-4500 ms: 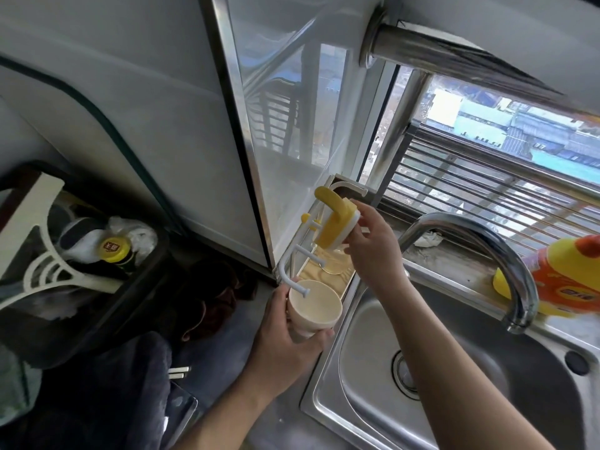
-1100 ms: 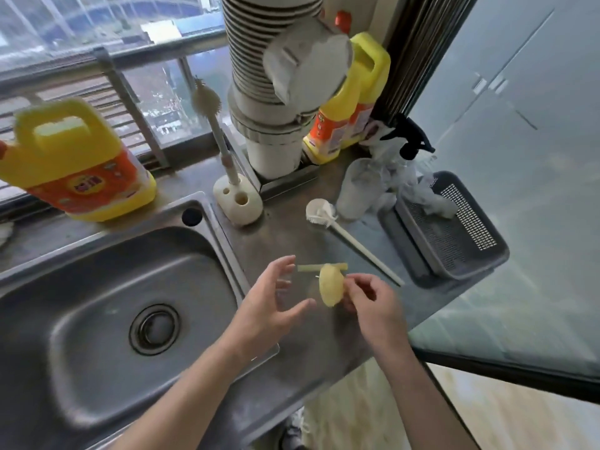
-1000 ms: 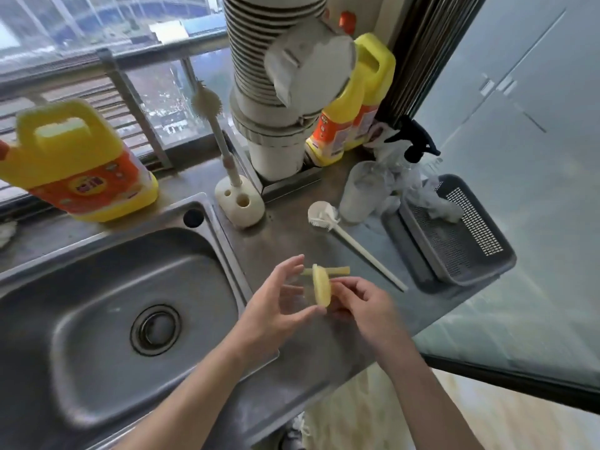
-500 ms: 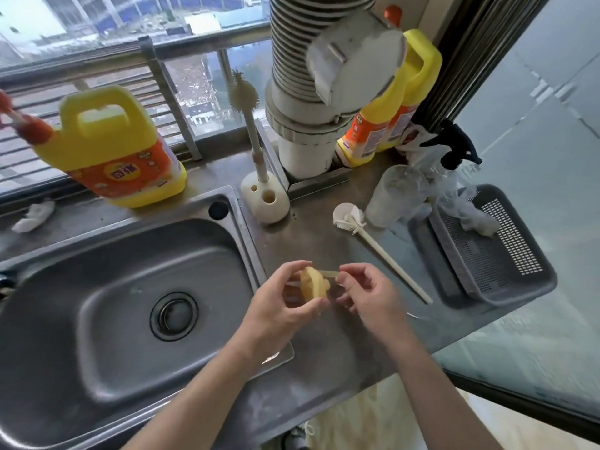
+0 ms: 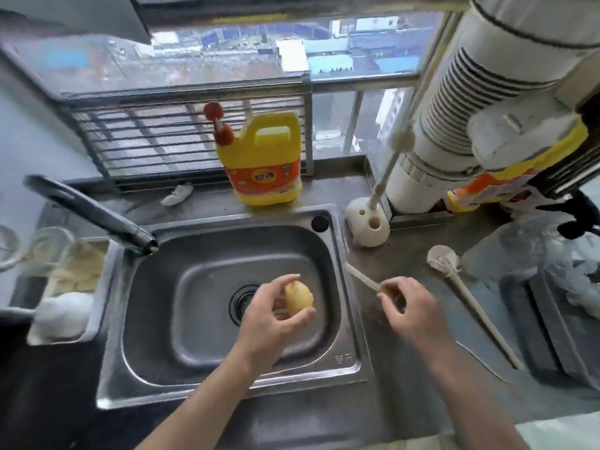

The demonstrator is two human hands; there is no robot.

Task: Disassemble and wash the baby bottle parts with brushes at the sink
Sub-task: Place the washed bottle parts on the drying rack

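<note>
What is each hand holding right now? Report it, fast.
Left hand: grips the yellow bottle part over the sink.
Right hand: pinches one end of the pale straw.

Behind the sink (image 5: 194, 319), a detergent jug (image 5: 263, 170) is set on the bench (image 5: 406, 264). A brush stand (image 5: 367, 227) is placed at the sink's rear right corner; a long brush (image 5: 477, 308) is laid further right.

Daylit kitchen corner by a window (image 5: 292, 43)
Below the window a barred metal rail (image 5: 188, 134), beneath that a steel counter (image 5: 406, 261); right of the window a ribbed white pipe (image 5: 470, 102) (rooftops outside, blurred).
</note>
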